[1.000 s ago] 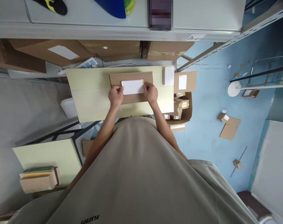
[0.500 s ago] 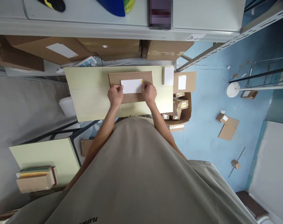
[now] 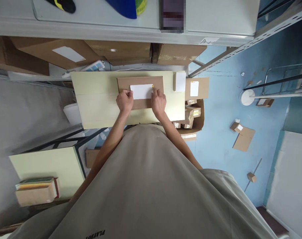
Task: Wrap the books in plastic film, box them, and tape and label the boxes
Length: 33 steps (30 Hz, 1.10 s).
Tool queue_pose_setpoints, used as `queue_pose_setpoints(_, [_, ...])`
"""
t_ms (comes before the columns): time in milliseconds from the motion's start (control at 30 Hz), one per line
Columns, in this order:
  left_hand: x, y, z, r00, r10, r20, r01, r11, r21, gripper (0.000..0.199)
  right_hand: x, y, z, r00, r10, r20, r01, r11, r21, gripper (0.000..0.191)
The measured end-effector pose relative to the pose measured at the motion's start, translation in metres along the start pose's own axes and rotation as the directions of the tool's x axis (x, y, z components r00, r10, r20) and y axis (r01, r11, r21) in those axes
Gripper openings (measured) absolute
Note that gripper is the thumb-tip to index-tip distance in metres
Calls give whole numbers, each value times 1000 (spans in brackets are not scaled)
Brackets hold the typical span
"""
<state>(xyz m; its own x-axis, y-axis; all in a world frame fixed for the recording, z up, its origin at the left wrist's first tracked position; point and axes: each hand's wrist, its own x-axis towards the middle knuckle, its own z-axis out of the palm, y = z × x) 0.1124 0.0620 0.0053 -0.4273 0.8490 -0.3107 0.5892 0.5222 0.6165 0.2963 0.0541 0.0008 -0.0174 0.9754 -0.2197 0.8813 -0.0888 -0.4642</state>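
A flat brown cardboard box (image 3: 143, 105) lies on the pale yellow tabletop (image 3: 98, 99) in front of me. On top of it is a blank-looking white label (image 3: 141, 91) with a small yellow mark at its upper right corner. My left hand (image 3: 125, 101) pinches the label's left edge between thumb and fingers. At the opposite end, my right hand (image 3: 158, 102) has its bent fingers on the label's right edge, against the box. Whether the label is stuck down or loose, I cannot tell.
A stack of white labels (image 3: 180, 81) sits at the table's right end. Beside the table stands an open carton (image 3: 201, 116) holding several small parcels. A metal shelf (image 3: 131, 33) runs above the far edge, with large cartons (image 3: 121, 53) below it. Books (image 3: 37, 192) lie on a lower left surface.
My right hand's fingers have shifted from a tight pinch to a flatter hold at the label's right edge. My left hand keeps its pinch. The whole view has shifted slightly.
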Motion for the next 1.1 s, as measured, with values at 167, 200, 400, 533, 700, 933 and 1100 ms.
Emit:
queue_pose_setpoints(167, [-1, 0, 1, 1000, 11, -5, -11, 1000, 0, 18, -18, -13, 6, 979, -153, 133, 172, 974, -147, 58])
queue_pose_setpoints(200, [-1, 0, 1, 1000, 11, -4, -11, 1000, 0, 17, -15, -15, 7, 981, -148, 125, 166, 973, -157, 59])
queue_pose_setpoints(400, [-2, 1, -1, 1000, 10, 14, -10, 1000, -8, 17, 12, -28, 8, 987, -136, 86, 148, 977, -153, 61])
queue_pose_setpoints(533, [-1, 1, -1, 1000, 7, 27, -6, 1000, -4, 18, -11, -39, 11, 948, -251, 196, 290, 935, -205, 58])
queue_pose_setpoints(700, [0, -1, 0, 1000, 31, 0, -31, 1000, 1, 16, -21, -36, 6, 901, -336, 273, 400, 887, -228, 53])
queue_pose_setpoints(933, [0, 1, -2, 999, 32, 9, -32, 999, 17, 15, 15, -44, 2, 961, -235, 145, 267, 927, -263, 50])
queue_pose_setpoints(1100, [0, 1, -4, 999, 26, 19, -26, 999, 23, 13, -9, -63, 13, 824, -451, 344, 533, 823, -198, 43])
